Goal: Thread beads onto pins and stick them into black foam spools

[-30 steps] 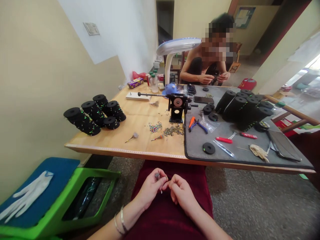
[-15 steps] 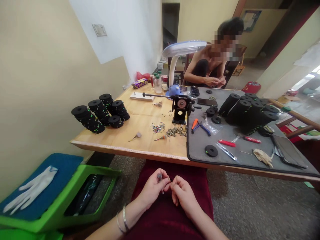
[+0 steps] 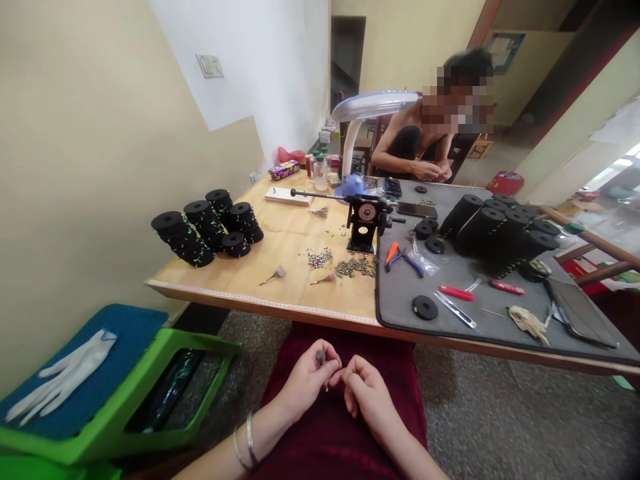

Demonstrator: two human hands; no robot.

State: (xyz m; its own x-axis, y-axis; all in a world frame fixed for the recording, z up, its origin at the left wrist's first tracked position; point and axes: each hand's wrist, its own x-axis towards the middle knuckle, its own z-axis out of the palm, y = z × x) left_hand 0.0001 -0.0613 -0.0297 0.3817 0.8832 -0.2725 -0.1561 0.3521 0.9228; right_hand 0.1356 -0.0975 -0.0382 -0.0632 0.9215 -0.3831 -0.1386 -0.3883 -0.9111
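Over the dark red cloth on my lap (image 3: 340,443), my left hand (image 3: 307,377) is closed around a small grey tufted bundle (image 3: 321,357), whose thin end pokes out below the fingers. My right hand (image 3: 367,393) is beside it, finger and thumb pinched and almost touching the left fingertips. What the right pinch holds is too small to make out. On the wooden table ahead lie a similar tufted bundle (image 3: 280,272) and one with an orange band (image 3: 328,279). Behind them are small coloured beads (image 3: 319,259) and a heap of small metal parts (image 3: 355,268).
A black hand-crank winder (image 3: 364,223) stands mid-table near a lamp (image 3: 351,183). Black foam spools (image 3: 173,230) are stacked left; more spools (image 3: 487,230) stand on the grey mat (image 3: 400,303) with pliers (image 3: 400,259) and a knife (image 3: 455,307). A person (image 3: 415,147) sits opposite.
The view has tilted slightly, so the table sits a little lower and further right. My hands keep nearly the same pose, fingertips close together.
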